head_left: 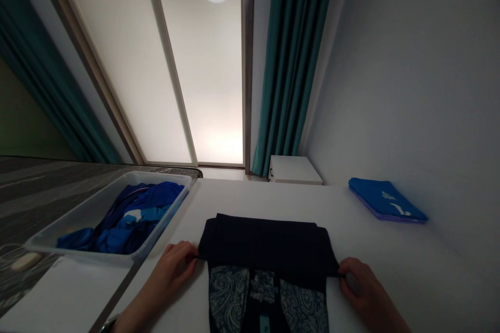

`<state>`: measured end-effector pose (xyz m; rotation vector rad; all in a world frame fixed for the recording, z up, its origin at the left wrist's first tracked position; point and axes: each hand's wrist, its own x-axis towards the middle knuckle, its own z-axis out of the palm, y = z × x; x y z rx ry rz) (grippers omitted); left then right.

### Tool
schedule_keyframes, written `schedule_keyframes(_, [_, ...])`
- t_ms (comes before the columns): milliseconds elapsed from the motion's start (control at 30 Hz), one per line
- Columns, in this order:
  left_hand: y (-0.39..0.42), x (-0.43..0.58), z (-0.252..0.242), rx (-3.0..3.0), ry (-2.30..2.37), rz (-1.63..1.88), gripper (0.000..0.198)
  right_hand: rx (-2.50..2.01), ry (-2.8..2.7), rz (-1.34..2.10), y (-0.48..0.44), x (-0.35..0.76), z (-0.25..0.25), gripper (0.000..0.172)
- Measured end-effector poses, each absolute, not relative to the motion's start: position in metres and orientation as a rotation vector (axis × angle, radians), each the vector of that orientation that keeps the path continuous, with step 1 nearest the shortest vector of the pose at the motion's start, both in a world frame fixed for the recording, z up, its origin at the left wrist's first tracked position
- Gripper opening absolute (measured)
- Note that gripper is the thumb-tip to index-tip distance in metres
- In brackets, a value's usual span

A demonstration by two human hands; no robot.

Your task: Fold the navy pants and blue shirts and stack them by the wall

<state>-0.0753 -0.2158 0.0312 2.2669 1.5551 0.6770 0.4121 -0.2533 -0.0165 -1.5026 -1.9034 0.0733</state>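
A dark navy garment [265,250] lies on the white table [410,265] in front of me, its far part folded over toward me. Patterned paisley panels show on its near part. My left hand [172,265] pinches the left corner of the folded edge. My right hand [361,289] pinches the right corner of the same edge. Both hands have their fingers closed on the cloth.
A pale plastic tub [82,213] holding crumpled blue clothes [128,218] stands at the left. A folded blue garment [386,200] lies at the table's far right by the wall. A small white cabinet [295,169] and teal curtains [292,62] stand beyond.
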Motion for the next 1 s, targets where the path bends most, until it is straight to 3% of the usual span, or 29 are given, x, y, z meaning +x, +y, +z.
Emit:
schedule_keyframes(267, [-0.216,-0.071,0.041,2.317,1.532,0.511,0.021,-1.470,-2.046,0.076,-0.258,0.409,-0.010,0.019])
schedule_keyframes(467, [-0.201,-0.066,0.053,2.164,1.573,0.557,0.035,-1.563,-1.865,0.212,-0.244,0.409,0.006,0.020])
schedule_keyframes(767, [-0.132,-0.036,0.069,2.139,1.646,0.536,0.030,-1.724,-1.930,0.145,-0.182,0.383,0.027,0.020])
schedule_keyframes(1000, [-0.103,-0.046,0.051,2.058,1.743,0.546,0.030,-1.590,-2.167,0.176,-0.161,0.317,0.042,0.018])
